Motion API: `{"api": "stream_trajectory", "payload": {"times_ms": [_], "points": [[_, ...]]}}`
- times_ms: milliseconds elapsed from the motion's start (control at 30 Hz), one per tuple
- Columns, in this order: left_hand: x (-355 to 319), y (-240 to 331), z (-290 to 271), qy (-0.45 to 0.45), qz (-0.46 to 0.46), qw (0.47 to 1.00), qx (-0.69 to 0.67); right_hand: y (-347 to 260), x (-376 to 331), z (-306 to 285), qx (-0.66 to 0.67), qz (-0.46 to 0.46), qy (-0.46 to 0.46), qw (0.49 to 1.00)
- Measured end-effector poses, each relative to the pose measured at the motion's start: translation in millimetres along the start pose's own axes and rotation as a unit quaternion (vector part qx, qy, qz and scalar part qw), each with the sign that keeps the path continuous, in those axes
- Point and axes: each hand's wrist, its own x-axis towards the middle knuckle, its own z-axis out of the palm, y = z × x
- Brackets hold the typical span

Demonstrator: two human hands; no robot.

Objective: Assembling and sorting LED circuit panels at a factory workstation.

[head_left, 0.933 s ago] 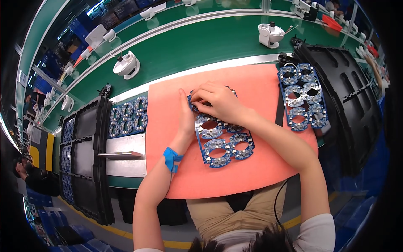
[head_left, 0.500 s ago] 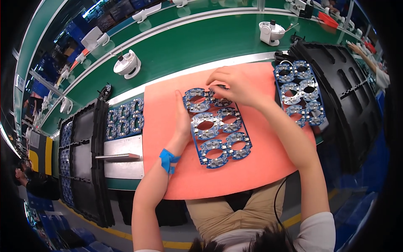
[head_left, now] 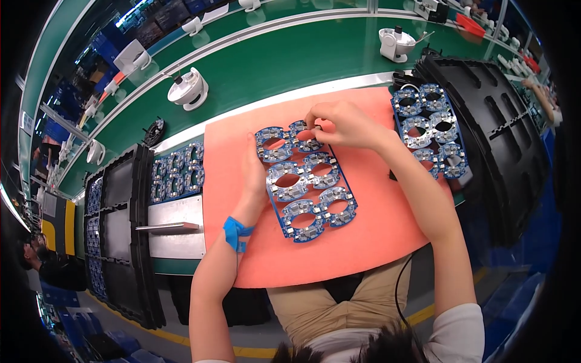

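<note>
A blue circuit board panel (head_left: 295, 180), made of several ring-shaped boards joined in two columns, lies on an orange mat (head_left: 381, 230) in front of me. Along its upper left edge rests my left hand (head_left: 255, 169), fingers stretched out, with a blue band (head_left: 236, 234) round the wrist. My right hand (head_left: 342, 124) is closed in a pinch at the panel's upper right ring. Something small and dark shows at its fingertips, too small to name.
Another panel (head_left: 430, 130) lies at the mat's right beside black trays (head_left: 496, 121). Left are a further panel (head_left: 177, 172), a metal plate with a handle (head_left: 175, 236) and black trays (head_left: 124, 230). White device housings (head_left: 189, 89) stand on the green bench (head_left: 272, 63).
My right hand's fingers have gone from spread to pinched at the panel's upper right ring. The panel and my left hand have shifted slightly left.
</note>
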Motion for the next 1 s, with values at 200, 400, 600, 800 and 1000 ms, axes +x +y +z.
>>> {"api": "stream_trajectory", "payload": {"times_ms": [200, 400, 600, 800, 1000], "points": [[2.3, 10.1, -4.9, 0.005, 0.013, 1.0, -0.006, -3.2, 0.4, 10.0, -0.048, -0.087, -0.013, 0.995], [2.2, 9.1, -6.4, -0.009, 0.013, 1.0, -0.017, 4.8, 2.3, 19.4, -0.011, -0.12, 0.048, 0.992], [2.5, 8.2, -8.4, -0.012, 0.011, 1.0, -0.012, -0.9, 3.7, 17.6, 0.074, 0.008, 0.009, 0.997], [-2.4, 14.0, -1.2, 0.012, 0.027, 0.999, -0.011, 16.8, 2.1, 11.5, -0.02, -0.084, 0.035, 0.996], [-0.3, 12.3, -7.1, -0.028, 0.027, 0.999, -0.034, 20.3, 1.2, 12.4, -0.011, -0.095, 0.046, 0.994]]}}
